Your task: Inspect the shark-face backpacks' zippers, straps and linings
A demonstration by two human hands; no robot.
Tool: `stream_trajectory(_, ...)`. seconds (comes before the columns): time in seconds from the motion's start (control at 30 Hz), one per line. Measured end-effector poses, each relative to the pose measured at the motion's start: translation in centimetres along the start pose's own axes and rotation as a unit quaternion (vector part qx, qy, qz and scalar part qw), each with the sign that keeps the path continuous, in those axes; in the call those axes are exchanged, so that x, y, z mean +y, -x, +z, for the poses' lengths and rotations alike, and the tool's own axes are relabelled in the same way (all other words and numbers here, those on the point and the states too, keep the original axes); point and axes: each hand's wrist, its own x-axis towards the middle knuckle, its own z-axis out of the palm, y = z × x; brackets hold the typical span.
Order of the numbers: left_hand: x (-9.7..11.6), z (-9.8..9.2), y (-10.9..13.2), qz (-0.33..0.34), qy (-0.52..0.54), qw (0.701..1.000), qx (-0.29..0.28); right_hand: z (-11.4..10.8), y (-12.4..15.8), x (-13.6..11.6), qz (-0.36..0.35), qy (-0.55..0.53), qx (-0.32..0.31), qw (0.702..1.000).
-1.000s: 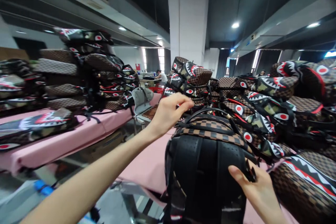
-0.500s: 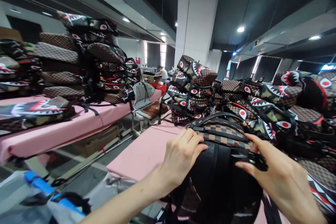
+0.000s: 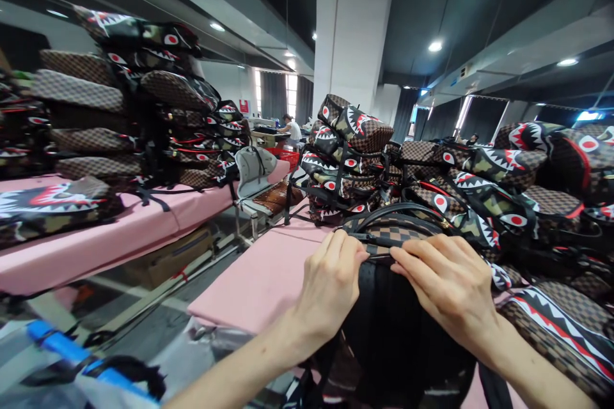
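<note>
A brown checkered backpack with a black back panel (image 3: pixel 403 332) stands upright close in front of me, its top edge and black handles facing up. My left hand (image 3: pixel 333 281) is closed on the left part of its top seam. Beside it, my right hand (image 3: pixel 444 287) pinches the same seam near the middle, fingertips a short distance from the left ones. The backpack rests by the pink table (image 3: pixel 268 268); its lower part runs out of the frame.
Shark-face backpacks are piled behind (image 3: pixel 355 160) and at the right (image 3: pixel 508 198). Another stack (image 3: pixel 167 108) stands on the left pink table (image 3: pixel 201 211). A grey chair (image 3: pixel 254 172) sits between the tables. Far back, a person (image 3: pixel 291 131) sits.
My right hand has moved left along the backpack's top, from its right side to near my left hand, and its fingers have closed on the seam. The view has shifted slightly right.
</note>
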Motion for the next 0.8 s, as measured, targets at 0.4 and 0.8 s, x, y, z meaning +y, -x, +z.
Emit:
stream_trajectory(0.4,0.2,-0.1,0.0,0.003,0.002,1.000,0.014,0.3,0.5,0.1,-0.056,0.040,0.007,0.998)
stream_trajectory(0.8,-0.8,-2.1,2.5,-0.114,0.208,0.970,-0.052,-0.4,2.6,2.6,0.155,-0.107,-0.017,0.982)
